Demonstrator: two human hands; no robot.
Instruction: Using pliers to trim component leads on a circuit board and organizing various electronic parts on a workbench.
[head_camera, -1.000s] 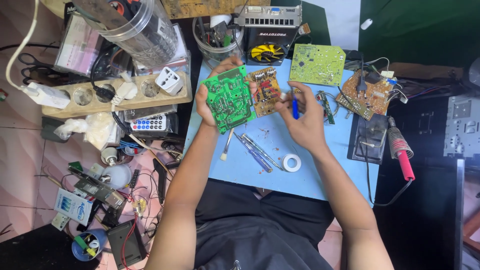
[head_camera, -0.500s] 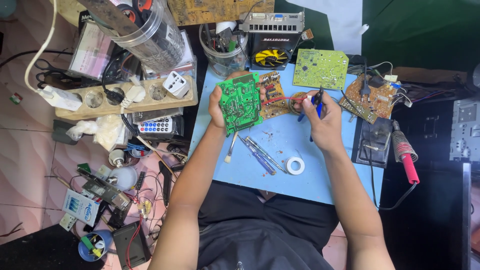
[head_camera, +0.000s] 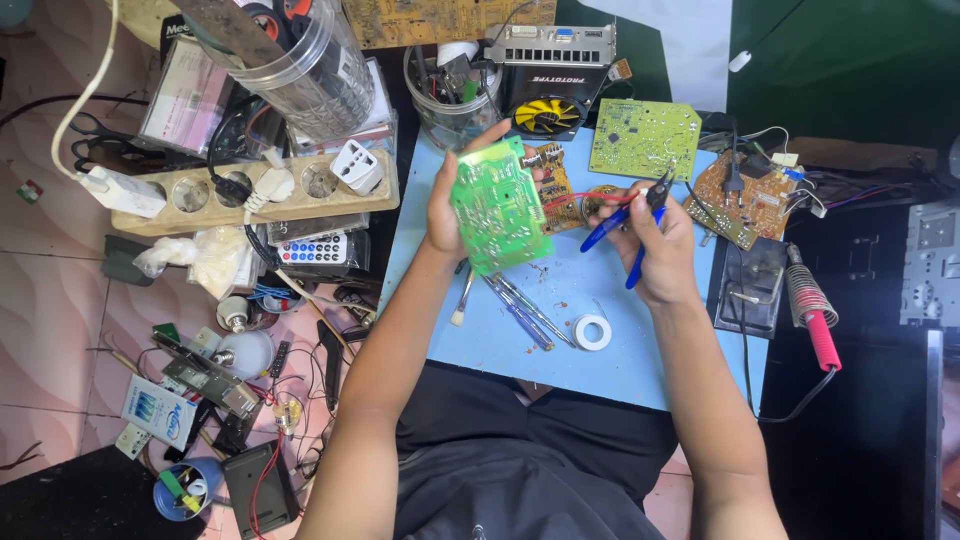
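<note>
Right hand (head_camera: 660, 250), gripping blue-handled cutters (head_camera: 625, 225), has swung from beside the green circuit board (head_camera: 498, 207) to its red wire (head_camera: 580, 198), while the left hand (head_camera: 450, 205) keeps clutching that board.

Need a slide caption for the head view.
Left hand holds a green circuit board while right hand brings blue-handled cutters to a red wire, over a blue table.
</note>
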